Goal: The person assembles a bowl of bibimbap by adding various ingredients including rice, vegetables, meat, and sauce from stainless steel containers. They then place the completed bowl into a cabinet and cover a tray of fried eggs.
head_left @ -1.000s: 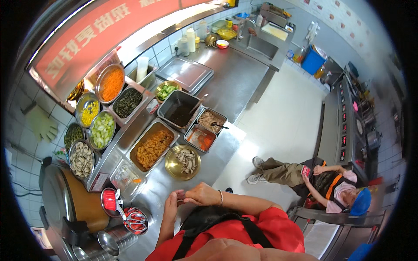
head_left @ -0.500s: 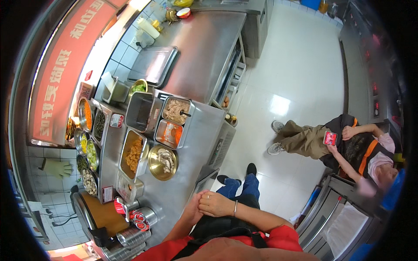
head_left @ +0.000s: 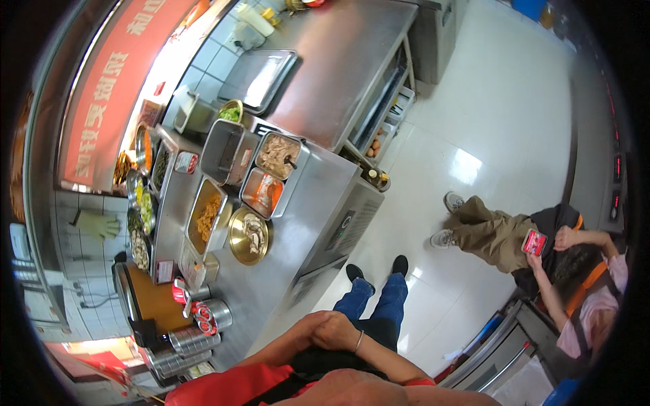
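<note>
In front of my dark apron my two hands rest together, holding no tool or food. My right hand [head_left: 338, 332], with a bracelet at its wrist, is folded over my left hand [head_left: 315, 323]. The left fingers are mostly hidden beneath the right. Nearest on the steel counter [head_left: 267, 277] is a round golden bowl [head_left: 238, 252] of sliced pale food. Beside it stand a steel pan [head_left: 208, 220] of orange-brown shredded food and two pans, one of pale shredded meat [head_left: 277, 154], one of orange and white pieces [head_left: 263, 192].
Steel cups [head_left: 215, 315], one with red-handled scissors [head_left: 204, 318], stand beside a round brown-topped cooker [head_left: 145, 298]. Farther off lies a lidded tray [head_left: 258, 80]. Bottles [head_left: 379, 177] stand beside the counter. Across the tiled floor [head_left: 433, 203], a co-worker [head_left: 565, 250] holds a small red package [head_left: 534, 242].
My view has shifted, so the counter's far end and the co-worker sit differently in the picture. My hands stay folded together. The co-worker still holds the red package.
</note>
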Demonstrator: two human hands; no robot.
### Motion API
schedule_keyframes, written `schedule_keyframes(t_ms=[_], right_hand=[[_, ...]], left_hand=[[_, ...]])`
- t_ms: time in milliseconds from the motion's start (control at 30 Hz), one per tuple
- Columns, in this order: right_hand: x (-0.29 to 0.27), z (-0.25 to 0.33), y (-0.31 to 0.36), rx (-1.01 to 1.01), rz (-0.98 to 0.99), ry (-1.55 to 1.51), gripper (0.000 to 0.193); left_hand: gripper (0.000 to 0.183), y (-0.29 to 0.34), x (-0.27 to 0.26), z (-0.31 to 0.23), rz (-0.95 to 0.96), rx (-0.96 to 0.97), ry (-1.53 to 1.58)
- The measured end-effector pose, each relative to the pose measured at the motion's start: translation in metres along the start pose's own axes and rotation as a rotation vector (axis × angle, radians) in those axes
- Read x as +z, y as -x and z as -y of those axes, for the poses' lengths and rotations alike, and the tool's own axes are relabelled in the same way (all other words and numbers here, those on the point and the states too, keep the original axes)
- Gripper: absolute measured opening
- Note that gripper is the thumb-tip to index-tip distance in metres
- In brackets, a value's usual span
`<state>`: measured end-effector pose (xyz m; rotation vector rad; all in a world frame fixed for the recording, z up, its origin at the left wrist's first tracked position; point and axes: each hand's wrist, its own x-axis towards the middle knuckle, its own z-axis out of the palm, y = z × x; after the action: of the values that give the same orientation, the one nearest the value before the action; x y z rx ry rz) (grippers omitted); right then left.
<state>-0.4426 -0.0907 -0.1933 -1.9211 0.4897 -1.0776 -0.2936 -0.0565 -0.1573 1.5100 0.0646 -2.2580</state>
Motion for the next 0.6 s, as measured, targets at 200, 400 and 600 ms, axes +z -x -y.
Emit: schedule_keyframes(t_ms=[200, 400, 600], right_hand=[[0.008, 0.028, -0.017, -0.046, 0.060, -0.001, 0.018], [0.005, 0.067, -0.059, -0.232, 0.182, 0.067, 0.015], [0.026, 0.082, -0.092, -0.366, 0.296, 0.159, 0.012]], left_hand=[[0.028, 0.026, -0.005, 0.010, 0.120, 0.093, 0.127], [0.027, 0.051, -0.007, 0.013, 0.186, 0.257, 0.223], [0.026, 0.071, -0.023, 0.014, 0.237, 0.366, 0.365]])
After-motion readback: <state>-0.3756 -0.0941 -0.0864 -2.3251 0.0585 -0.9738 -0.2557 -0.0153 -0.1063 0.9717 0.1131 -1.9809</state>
